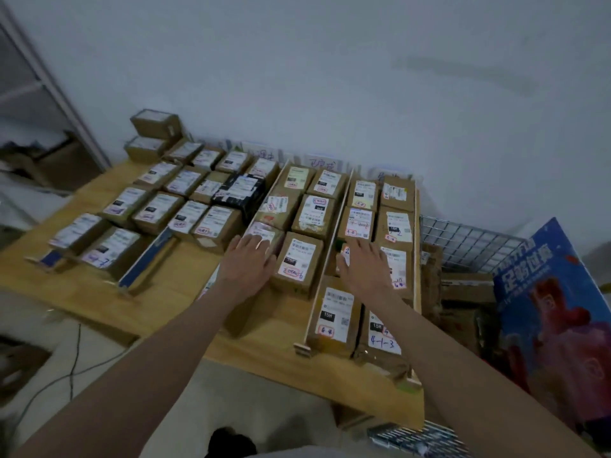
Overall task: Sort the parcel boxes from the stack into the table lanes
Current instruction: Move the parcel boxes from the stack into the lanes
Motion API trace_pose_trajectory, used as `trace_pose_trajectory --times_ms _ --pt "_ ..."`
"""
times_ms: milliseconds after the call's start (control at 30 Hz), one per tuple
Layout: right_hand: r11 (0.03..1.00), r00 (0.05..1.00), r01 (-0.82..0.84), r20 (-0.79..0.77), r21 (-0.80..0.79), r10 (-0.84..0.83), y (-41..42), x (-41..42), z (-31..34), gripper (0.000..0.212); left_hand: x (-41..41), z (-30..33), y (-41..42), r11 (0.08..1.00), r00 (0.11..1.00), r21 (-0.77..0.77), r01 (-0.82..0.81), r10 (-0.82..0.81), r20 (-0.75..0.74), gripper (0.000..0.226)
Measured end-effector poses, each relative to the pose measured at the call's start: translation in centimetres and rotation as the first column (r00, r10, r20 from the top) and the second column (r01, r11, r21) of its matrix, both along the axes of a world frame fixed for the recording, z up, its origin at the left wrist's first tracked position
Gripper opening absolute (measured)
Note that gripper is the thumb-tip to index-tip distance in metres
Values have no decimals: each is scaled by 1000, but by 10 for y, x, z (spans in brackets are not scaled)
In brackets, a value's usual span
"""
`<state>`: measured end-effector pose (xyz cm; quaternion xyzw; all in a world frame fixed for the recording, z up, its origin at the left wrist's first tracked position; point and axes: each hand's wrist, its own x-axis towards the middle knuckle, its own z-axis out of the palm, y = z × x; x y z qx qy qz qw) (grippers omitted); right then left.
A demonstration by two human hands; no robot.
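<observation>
We see the parcel boxes laid flat, labels up, in lanes across a wooden worktop [271, 332] set against a pale wall [330, 77]. Our left hand [249, 259] rests palm down on a box with a glossy label [264, 231] at the near end of the middle lane's left column; the fingers [261, 246] are straight and slightly spread over its top, not curled round it. Just beside it to the right lies a box with a red-circled mark [297, 262], touching or nearly touching the hand's edge.

Our right hand [363, 266] reaches over the right lane, palm down, fingers [358, 244] straight and spread. It covers most of a small parcel [345, 254] whose label shows at the thumb side; we cannot tell whether the hand presses it or only hovers.

Nearer us in that lane sit a box marked 15H [334, 317] and a box with handwritten 4-1-3 [383, 338], side by side. Thin wooden dividers [330, 256] part the middle lane from the right one.

To the left, more boxes fill further rows, among them a dark parcel [239, 191], and two boxes are stacked at the far left corner [155, 123]. A blue-edged divider [148, 259] lies tilted near the left rows.

Right of the worktop stands a wire basket [469, 239], and a blue printed carton [555, 309] leans close by. A cable [74, 358] trails on the floor at left.
</observation>
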<state>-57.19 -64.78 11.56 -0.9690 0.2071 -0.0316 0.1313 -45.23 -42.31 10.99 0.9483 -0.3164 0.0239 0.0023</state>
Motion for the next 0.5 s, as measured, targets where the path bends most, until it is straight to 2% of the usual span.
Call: trace_pose_trajectory --times_ms 267,500 --pt "997 995 -81 52 -6 81 100 59 21 56 32 20 116 986 987 -44 -161 162 14 45" --pt "993 991 -117 71 17 116 208 107 19 56 73 24 238 975 975 17 -223 223 -8 51"
